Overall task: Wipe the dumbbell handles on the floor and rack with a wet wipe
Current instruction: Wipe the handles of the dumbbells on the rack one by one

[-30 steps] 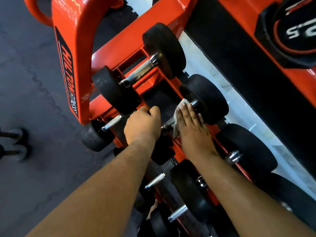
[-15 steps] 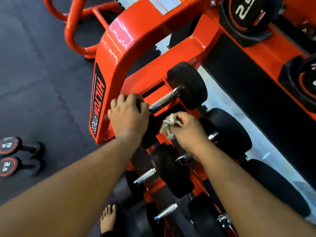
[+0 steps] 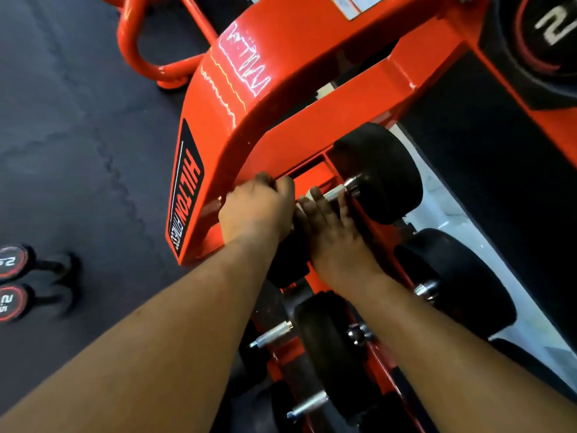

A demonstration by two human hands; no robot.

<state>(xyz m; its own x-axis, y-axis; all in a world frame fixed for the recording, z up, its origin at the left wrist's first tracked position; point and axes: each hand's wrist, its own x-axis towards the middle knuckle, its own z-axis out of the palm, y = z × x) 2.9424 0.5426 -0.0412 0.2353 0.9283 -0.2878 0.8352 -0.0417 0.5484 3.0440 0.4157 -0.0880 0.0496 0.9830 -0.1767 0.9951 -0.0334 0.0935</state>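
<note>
You are on the rack (image 3: 299,98) now, working the top dumbbell at its end. Your left hand (image 3: 256,210) curls its fingers over the near head of that dumbbell and steadies it against the orange frame. Your right hand (image 3: 327,226) lies across the steel handle (image 3: 335,192) with its fingers stretched fairly straight along the bar; a sliver of pale material shows at the fingertips and may be the wet wipe — it is too hidden under the palm to say for sure. The far head (image 3: 379,171) of this dumbbell sits clear of both hands, and a short bright stretch of the handle shows between your fingertips and that head.

So the step in hand looks like the wipe of this one handle, part way done at best. The next move calls for a stroke along the bar toward the far head, with the left hand holding the weight so it does not roll in its cradle.

Plenty is left, by the look of it. More racked dumbbells (image 3: 449,276) lie lower along the frame with their handles exposed, and two small ones marked 2.5 (image 3: 12,282) rest on the dark floor (image 3: 62,135) well apart from the rack — those floor handles need their turn too.
</note>
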